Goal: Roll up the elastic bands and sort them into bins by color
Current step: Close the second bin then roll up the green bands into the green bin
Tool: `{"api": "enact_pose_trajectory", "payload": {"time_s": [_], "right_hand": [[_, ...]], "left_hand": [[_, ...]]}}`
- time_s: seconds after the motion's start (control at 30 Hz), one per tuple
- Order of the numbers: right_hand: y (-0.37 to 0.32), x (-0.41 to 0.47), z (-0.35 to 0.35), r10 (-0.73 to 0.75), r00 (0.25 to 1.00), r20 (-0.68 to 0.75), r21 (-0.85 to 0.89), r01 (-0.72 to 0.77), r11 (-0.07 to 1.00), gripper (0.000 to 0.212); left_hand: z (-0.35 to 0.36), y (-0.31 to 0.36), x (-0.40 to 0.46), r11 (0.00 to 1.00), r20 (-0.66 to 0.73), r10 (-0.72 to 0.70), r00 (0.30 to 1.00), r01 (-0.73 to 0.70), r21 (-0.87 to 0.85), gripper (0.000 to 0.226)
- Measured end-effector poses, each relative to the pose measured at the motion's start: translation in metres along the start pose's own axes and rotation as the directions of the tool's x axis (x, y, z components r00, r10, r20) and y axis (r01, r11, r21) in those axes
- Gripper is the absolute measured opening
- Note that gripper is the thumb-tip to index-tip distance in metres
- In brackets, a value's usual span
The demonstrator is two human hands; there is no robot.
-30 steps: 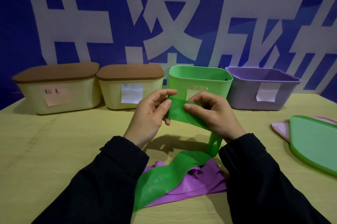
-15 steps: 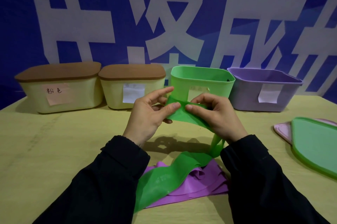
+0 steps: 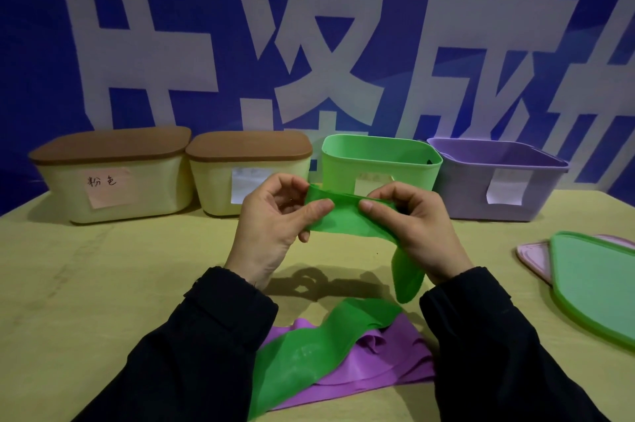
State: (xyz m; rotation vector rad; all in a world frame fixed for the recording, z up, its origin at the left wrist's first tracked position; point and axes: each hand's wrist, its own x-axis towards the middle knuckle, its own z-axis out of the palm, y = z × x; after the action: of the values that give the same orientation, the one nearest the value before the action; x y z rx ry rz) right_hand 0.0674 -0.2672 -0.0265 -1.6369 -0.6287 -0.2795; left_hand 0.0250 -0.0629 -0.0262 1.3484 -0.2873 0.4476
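A green elastic band (image 3: 343,220) is stretched between both hands above the table. My left hand (image 3: 271,225) pinches its left end, and my right hand (image 3: 417,225) pinches it a little to the right. The rest of the band hangs down past my right wrist and trails over a purple elastic band (image 3: 381,366) lying crumpled on the table near me. Behind my hands stand an open green bin (image 3: 381,153) and an open purple bin (image 3: 498,177).
Two cream bins with brown lids stand at the back left, one with a pink label (image 3: 110,177), the other (image 3: 247,170) with a white label. A green lid (image 3: 598,284) lies on a pink lid (image 3: 536,255) at the right. A blue wall rises behind.
My hands have spread the band's end flatter and wider between the thumbs. The hanging part has lifted slightly off the purple band.
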Motion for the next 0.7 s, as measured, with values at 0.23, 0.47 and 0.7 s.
{"api": "enact_pose_trajectory", "payload": {"time_s": [0.23, 0.47, 0.7], "right_hand": [[-0.003, 0.0, -0.001, 0.014, 1.0, -0.01, 0.048, -0.014, 0.999, 0.014], [-0.004, -0.002, 0.002, 0.002, 1.0, -0.007, 0.084, -0.001, 0.996, 0.015], [0.0, -0.001, 0.009, -0.035, 0.999, 0.027, -0.007, 0.035, 0.999, 0.009]], "left_hand": [[-0.001, 0.001, 0.0, 0.999, 0.023, 0.029, 0.999, -0.029, 0.02, 0.028], [0.0, -0.004, -0.002, 0.997, 0.035, -0.024, 0.999, 0.022, 0.071, 0.02], [-0.001, -0.008, -0.002, 0.995, 0.123, 0.028, 0.992, -0.04, 0.093, 0.019]]}}
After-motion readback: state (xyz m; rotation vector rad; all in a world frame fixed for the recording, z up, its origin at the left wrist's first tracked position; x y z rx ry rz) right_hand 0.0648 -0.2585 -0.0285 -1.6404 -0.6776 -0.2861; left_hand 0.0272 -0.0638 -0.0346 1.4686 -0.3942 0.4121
